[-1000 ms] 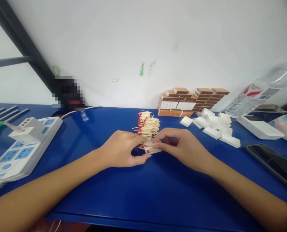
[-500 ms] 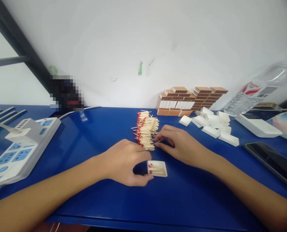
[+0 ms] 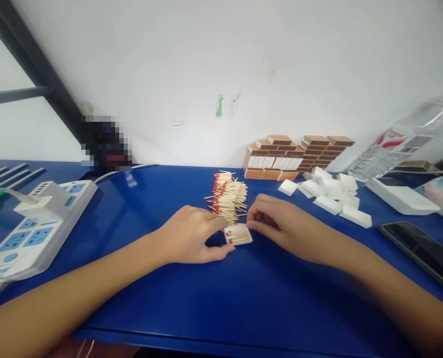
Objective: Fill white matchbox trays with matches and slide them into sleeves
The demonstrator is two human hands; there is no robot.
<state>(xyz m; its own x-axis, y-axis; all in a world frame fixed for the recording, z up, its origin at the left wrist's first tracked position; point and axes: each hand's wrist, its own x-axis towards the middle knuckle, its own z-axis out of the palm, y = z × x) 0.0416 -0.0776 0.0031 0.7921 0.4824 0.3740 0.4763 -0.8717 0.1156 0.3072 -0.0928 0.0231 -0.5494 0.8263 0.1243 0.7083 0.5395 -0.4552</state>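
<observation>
My left hand [image 3: 195,234] grips the left end of a small white matchbox tray [image 3: 246,241] between thumb and fingers. Inside the tray lie several red-tipped matches [image 3: 238,235], heads toward the left. Just behind the tray is a large pile of loose matches [image 3: 227,196], most with red heads to the left. My right hand [image 3: 272,219] is closed in a pinch beside the tray's right back corner. A thin pale match [image 3: 241,215] shows at its fingertips, partly against the pile; the fingers hide the rest.
Stacked matchboxes [image 3: 272,161] stand against the wall. Right of them lie several white trays [image 3: 328,206] in a heap. A water bottle [image 3: 396,139], a white device [image 3: 400,195] and a phone [image 3: 423,248] are at right. A power strip [image 3: 38,238] sits at left.
My left hand has taken hold of the tray and moved it away from me, up against the near end of the pile. My right hand has shifted slightly right, beside the tray.
</observation>
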